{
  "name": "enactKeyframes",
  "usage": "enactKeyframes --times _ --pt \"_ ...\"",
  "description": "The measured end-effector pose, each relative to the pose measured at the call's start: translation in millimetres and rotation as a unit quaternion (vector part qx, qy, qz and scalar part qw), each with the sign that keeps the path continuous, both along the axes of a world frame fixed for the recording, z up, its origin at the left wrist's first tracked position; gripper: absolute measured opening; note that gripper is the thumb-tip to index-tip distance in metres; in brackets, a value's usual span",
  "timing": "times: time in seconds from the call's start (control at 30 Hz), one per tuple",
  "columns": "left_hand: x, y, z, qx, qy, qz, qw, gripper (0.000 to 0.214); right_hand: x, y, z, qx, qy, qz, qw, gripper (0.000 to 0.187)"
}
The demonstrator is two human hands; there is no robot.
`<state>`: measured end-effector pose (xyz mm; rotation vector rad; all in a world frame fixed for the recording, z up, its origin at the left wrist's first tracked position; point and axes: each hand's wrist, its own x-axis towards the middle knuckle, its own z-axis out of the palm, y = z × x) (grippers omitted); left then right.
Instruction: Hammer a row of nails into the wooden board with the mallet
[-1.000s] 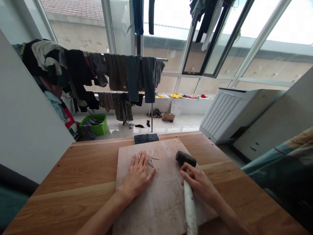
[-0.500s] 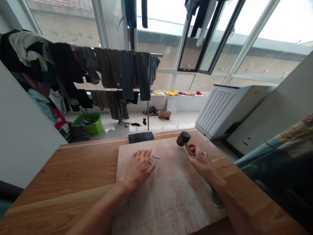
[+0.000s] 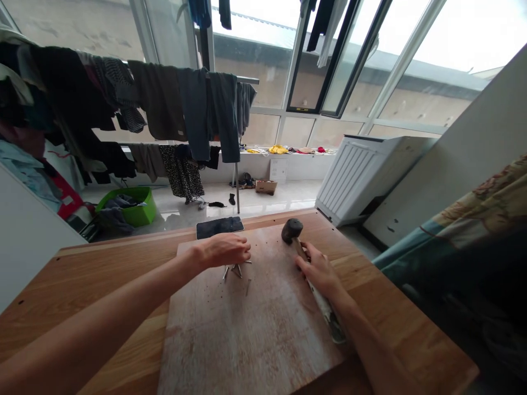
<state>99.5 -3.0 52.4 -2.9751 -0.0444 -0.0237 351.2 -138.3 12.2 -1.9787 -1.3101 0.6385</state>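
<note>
My right hand [image 3: 319, 269] grips a rubber mallet [image 3: 292, 231] by its handle, just below the black head. The lower handle runs back towards me along the right side of a worn wooden board [image 3: 247, 340]. My left hand [image 3: 228, 249] is over the board's far left part, fingers drawn together in a pinch; whatever lies between the fingertips is hidden. Right below that hand is a small cluster of nails [image 3: 236, 270]. One more nail [image 3: 248, 287] lies apart, nearer to me. Small dark holes dot the board.
A phone [image 3: 220, 227] lies beyond the board on the wooden table [image 3: 119, 274]. Past the table stand a rack of hanging clothes [image 3: 224, 115], a green tub [image 3: 142, 211] and a white ribbed cabinet [image 3: 349, 175]. A curtain [image 3: 444, 241] hangs at the right.
My left hand has risen from among the nails and moved towards the board's far side, its fingers now drawn together. The right hand still holds the mallet. The view has shifted right.
</note>
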Motion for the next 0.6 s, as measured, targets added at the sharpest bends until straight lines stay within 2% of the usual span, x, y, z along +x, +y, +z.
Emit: enactKeyframes --times 0.13,0.23,0.3,0.4,0.47,0.53,0.6 --pt "3 2 3.9 -0.005 0.001 -0.008 1.000 0.026 -3 0 4.7 -0.001 0.024 -0.008 1.000 0.032" --pt "13 1 -0.3 -0.114 -0.085 0.065 0.988 0.018 -2 1 5.4 -0.008 0.077 -0.009 0.997 0.036" --pt "29 -1 -9.2 -0.223 -0.196 0.155 0.942 0.013 1 2 3.3 -0.010 0.123 -0.003 0.992 0.035" --pt "64 -7 -26.7 -0.369 -0.349 0.288 0.812 0.020 5 2 -0.5 -0.008 0.143 0.010 0.990 0.021" --pt "88 -10 -36.9 -0.412 -0.387 0.359 0.743 0.025 7 2 -1.4 -0.005 0.140 0.015 0.990 0.014" --pt "105 -14 -44.5 -0.433 -0.392 0.395 0.709 0.025 7 2 -0.9 -0.004 0.143 0.014 0.990 0.014" --pt "114 -19 -50.4 -0.429 -0.391 0.398 0.711 0.025 6 2 0.0 -0.004 0.149 0.014 0.989 0.014"
